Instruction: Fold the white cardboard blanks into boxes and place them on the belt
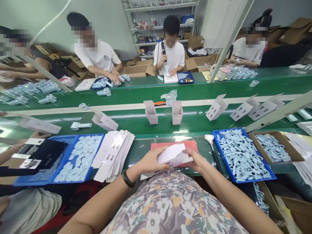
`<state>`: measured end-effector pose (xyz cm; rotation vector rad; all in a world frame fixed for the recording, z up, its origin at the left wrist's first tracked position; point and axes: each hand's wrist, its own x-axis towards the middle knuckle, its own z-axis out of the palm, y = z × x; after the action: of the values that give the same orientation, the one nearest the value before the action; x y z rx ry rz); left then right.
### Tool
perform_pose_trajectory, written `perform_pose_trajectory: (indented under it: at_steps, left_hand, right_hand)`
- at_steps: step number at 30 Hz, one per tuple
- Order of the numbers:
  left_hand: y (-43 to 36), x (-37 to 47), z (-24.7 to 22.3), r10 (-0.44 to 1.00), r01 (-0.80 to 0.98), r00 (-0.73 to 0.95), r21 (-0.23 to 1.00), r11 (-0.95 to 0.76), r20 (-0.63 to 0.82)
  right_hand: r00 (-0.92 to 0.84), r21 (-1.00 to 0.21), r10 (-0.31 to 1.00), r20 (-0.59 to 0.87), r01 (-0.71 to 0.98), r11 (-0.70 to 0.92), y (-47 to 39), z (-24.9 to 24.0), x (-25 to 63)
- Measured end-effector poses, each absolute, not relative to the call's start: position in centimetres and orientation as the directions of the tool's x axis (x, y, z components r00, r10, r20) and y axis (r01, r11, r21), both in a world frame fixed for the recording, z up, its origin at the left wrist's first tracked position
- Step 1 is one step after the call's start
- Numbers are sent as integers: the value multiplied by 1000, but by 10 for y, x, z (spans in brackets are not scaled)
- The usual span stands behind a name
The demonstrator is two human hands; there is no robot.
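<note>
A white cardboard box [173, 154] is between my hands, tilted, close to my body at the bench's near edge. My left hand [150, 161] wraps round its left side, with the thumb along the front. At its right end my right hand [197, 159] grips a flap or edge, its fingertips partly hidden behind the card. A red sheet [193, 145] lies under and behind the box. To the left is a stack of flat printed cartons [114, 152]. On the right lies a tool with a dark handle and a pale head [215, 152].
Blue trays of small light-blue parts stand left [84, 152] and right [243, 156], with a parts carton [273, 148] beyond. Open white boxes [177, 113] stand on the green belt [131, 123]. Co-workers sit across; another person's arm [9, 152] reaches in at left. A slanted post [280, 112] crosses at right.
</note>
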<state>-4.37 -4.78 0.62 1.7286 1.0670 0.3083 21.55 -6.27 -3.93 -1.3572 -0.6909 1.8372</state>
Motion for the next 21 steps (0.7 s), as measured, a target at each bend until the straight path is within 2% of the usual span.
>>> perform_pose_trajectory:
  at_steps: [2, 3, 5, 7, 9, 12, 14, 18, 21]
  left_hand:
    - [-41, -45, 7, 872, 361, 459, 933, -8, -170]
    - [-39, -46, 8, 898, 259, 421, 966, 13, -125]
    - [-36, -47, 10, 926, 102, 374, 995, 22, -59]
    - [-36, -45, 13, 937, 93, 348, 995, -31, -3]
    - [-39, -41, 17, 945, 167, 322, 980, -106, 47]
    - [-41, -33, 22, 943, 277, 324, 945, -174, 79]
    - [-42, -28, 21, 938, 303, 333, 930, -207, 101]
    - [-43, -17, 17, 930, 282, 298, 911, -300, 214]
    - [-44, -9, 16, 897, 327, 321, 853, -407, 305]
  right_hand:
    - [-25, -878, 932, -361, -329, -349, -57, -18, 219]
    - [57, -934, 976, -209, -308, -182, -56, -7, 218]
    - [118, -983, 982, 146, -98, 158, -56, 13, 214]
    - [9, -899, 910, 415, 155, 409, -60, 28, 207]
    - [-94, -786, 832, 547, 283, 549, -63, 37, 200]
    - [-177, -708, 771, 612, 311, 634, -66, 43, 196]
    - [-192, -720, 770, 609, 273, 638, -68, 43, 196]
    - [-59, -828, 838, 543, 127, 546, -70, 39, 198]
    - [96, -881, 878, 468, 123, 456, -64, 36, 199]
